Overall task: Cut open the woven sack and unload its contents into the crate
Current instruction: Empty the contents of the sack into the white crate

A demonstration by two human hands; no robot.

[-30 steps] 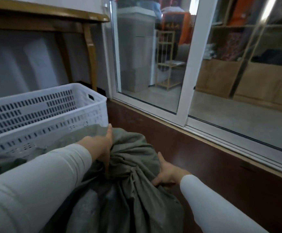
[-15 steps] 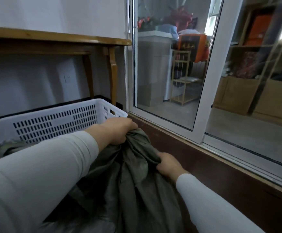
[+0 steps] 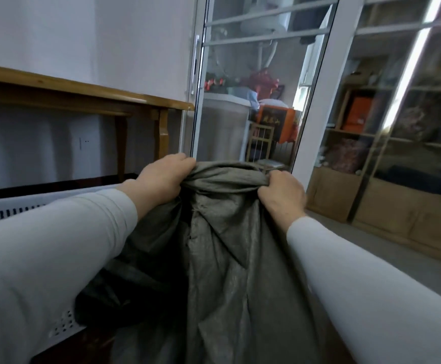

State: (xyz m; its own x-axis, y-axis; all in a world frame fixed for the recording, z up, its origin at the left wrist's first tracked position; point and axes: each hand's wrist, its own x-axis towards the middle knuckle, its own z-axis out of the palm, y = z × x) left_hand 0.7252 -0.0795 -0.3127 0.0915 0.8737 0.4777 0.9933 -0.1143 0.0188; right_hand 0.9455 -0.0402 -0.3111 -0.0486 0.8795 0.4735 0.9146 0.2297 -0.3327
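Both hands are clamped onto the top edge of the grey-green woven sack [image 3: 229,245], one at each end of a bunched-up roll of fabric. The left hand [image 3: 161,179] has its fingers curled over and closed tight on the left end of that roll, knuckles up, and the right hand [image 3: 282,193] is fisted around the right end, thumb side toward the sack. Both arms are in long pale sleeves [image 3: 43,258], reaching in from the bottom corners. The sack hangs down from the two grips in long creased folds and fills the middle of the view; its lower end runs out of frame, so can't say what it rests on. There's a dark shadowy hollow in the fabric on the sack's left side, under the left forearm, and I can't tell what's in there. The white slotted plastic crate [image 3: 9,208] sits to the left of the sack, mostly hidden behind the left arm, with its far rim showing above the sleeve and a perforated bit peeking out below it, touching or nearly touching the sack. Behind the crate, further left of the sack, is a wooden table [image 3: 88,98] against the white wall. Right behind the sack is a sliding glass door [image 3: 253,101] with a white frame, cluttered shelves visible through it.
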